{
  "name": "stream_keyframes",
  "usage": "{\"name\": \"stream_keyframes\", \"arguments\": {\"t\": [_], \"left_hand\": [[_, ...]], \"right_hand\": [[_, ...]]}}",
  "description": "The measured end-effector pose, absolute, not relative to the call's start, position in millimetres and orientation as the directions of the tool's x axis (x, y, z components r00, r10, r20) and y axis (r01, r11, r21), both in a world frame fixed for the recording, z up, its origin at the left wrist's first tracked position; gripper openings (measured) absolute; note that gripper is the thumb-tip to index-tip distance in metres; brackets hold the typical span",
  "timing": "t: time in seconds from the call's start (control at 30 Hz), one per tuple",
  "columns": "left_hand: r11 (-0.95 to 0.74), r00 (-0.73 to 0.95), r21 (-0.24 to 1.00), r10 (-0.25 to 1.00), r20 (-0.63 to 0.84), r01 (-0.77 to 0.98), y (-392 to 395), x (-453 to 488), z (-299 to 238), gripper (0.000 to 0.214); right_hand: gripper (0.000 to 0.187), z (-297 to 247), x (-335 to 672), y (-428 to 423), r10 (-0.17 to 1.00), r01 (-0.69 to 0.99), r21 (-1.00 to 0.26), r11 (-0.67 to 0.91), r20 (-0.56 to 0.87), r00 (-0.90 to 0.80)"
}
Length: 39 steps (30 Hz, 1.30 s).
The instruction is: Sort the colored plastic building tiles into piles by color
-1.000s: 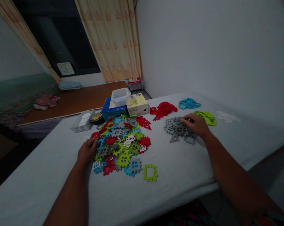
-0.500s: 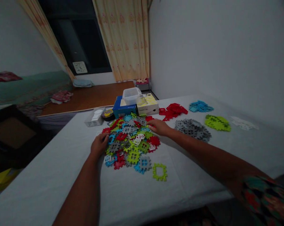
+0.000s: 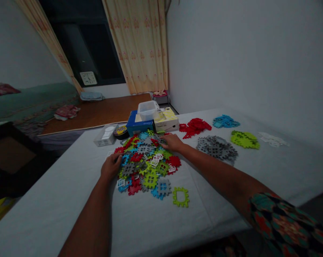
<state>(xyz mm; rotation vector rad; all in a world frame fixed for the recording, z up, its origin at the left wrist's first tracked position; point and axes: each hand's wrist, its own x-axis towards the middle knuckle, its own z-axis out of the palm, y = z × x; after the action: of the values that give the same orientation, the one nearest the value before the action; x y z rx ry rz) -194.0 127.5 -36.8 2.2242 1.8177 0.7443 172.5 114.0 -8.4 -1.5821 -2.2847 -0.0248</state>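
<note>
A mixed heap of plastic interlocking building tiles (image 3: 136, 157) in red, blue, green, grey and white lies between my hands on the white-covered table (image 3: 150, 226). My left hand (image 3: 111, 166) rests against the heap's left edge, fingers loosely bent, thumb apart, with no tile visible in it. At the heap's far right side, my right hand (image 3: 173, 142) has its fingers closed at a grey tile (image 3: 159, 139); its fingertips are partly hidden among the pieces. One green square frame tile (image 3: 180, 197) lies apart, near the front.
Sorted piles stand to the right: red tiles (image 3: 195, 126), grey tiles (image 3: 217, 147), blue tiles (image 3: 225, 121), green tiles (image 3: 244, 139) and white pieces (image 3: 273, 139). Behind the heap are a blue box (image 3: 140, 126), a yellow-white box (image 3: 167, 119), a clear tub (image 3: 148, 110) and a tape roll (image 3: 121, 131).
My right hand has moved a little left, further onto the heap. My left hand stays at the heap's left edge. The whole view has shifted slightly.
</note>
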Motion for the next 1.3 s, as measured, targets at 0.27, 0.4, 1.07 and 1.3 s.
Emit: {"name": "stream_keyframes", "arguments": {"t": [0.27, 0.4, 1.07, 1.3], "left_hand": [[-0.255, 0.138, 0.422, 0.948, 0.287, 0.870, 131.6, -198.7, -40.6, 0.048], [-0.229, 0.127, 0.415, 0.957, 0.259, 0.881, 135.3, -199.9, -42.4, 0.049], [-0.261, 0.133, 0.453, 0.946, 0.296, 0.852, 131.7, -197.1, -44.9, 0.045], [-0.273, 0.136, 0.460, 0.942, 0.308, 0.845, 132.7, -196.6, -48.2, 0.044]], "right_hand": [[0.040, 21.4, 226.6, 80.9, 0.846, 0.887, -0.253, 0.386, 0.480, -0.231], [0.032, 41.5, 296.0, 47.6, 0.931, 0.951, -0.261, 0.166, 0.359, -0.064], [0.035, 8.0, 155.9, 19.9, 0.691, 0.654, -0.233, 0.720, 0.339, -0.639], [0.036, 11.7, 95.4, 35.2, 0.634, 0.641, -0.128, 0.757, 0.383, -0.672]]}}
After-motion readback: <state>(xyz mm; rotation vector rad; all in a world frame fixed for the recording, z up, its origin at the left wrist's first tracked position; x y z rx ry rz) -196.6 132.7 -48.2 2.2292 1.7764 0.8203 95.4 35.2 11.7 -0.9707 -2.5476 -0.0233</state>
